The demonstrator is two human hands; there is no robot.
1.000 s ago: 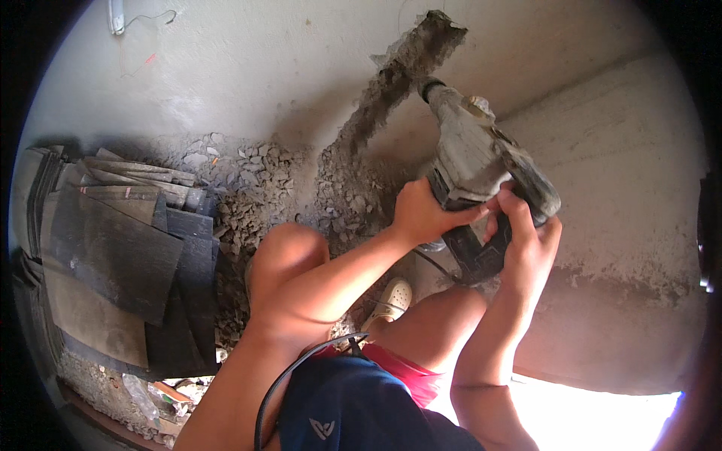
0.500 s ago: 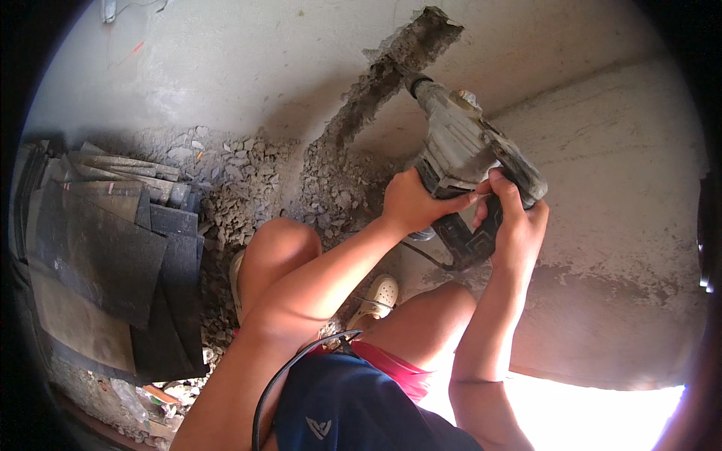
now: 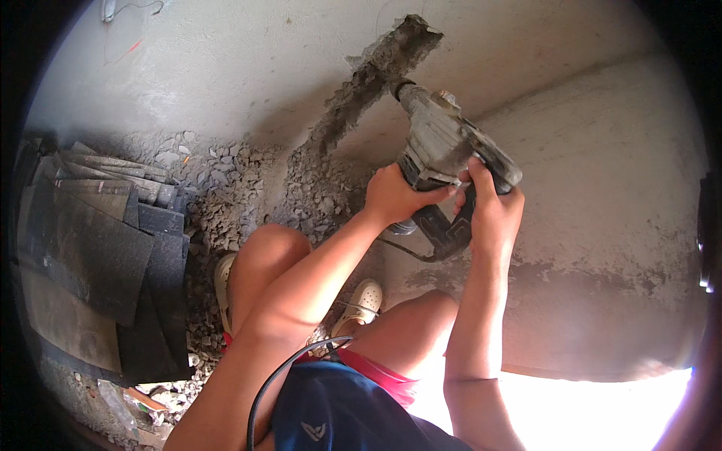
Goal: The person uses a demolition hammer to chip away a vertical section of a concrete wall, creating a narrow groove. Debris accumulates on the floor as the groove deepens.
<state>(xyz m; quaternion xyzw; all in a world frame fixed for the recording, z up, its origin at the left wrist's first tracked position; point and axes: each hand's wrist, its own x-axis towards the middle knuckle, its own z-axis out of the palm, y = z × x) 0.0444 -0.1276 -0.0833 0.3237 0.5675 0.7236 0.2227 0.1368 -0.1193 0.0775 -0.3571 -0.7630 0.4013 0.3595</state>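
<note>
A dusty demolition hammer (image 3: 440,135) is held up against the wall, its nose end in a rough channel (image 3: 361,86) broken into the plaster. My left hand (image 3: 402,197) grips the side of the tool's body, with the thumb laid across it. Around the rear handle wraps my right hand (image 3: 492,210), its fingers partly hidden by the handle. A black cord (image 3: 410,255) runs from the base of the handle toward the left. The bit's tip is hidden inside the channel.
Broken rubble (image 3: 233,180) lies heaped along the foot of the wall. Stacked dark flat sheets (image 3: 90,255) stand at the left. My knees and a beige clog (image 3: 362,302) are below the tool. A second wall (image 3: 594,210) rises close on the right, with bright light below it.
The whole scene has shifted slightly left in view. Both hands keep their hold on the demolition hammer, and its nose stays in the channel.
</note>
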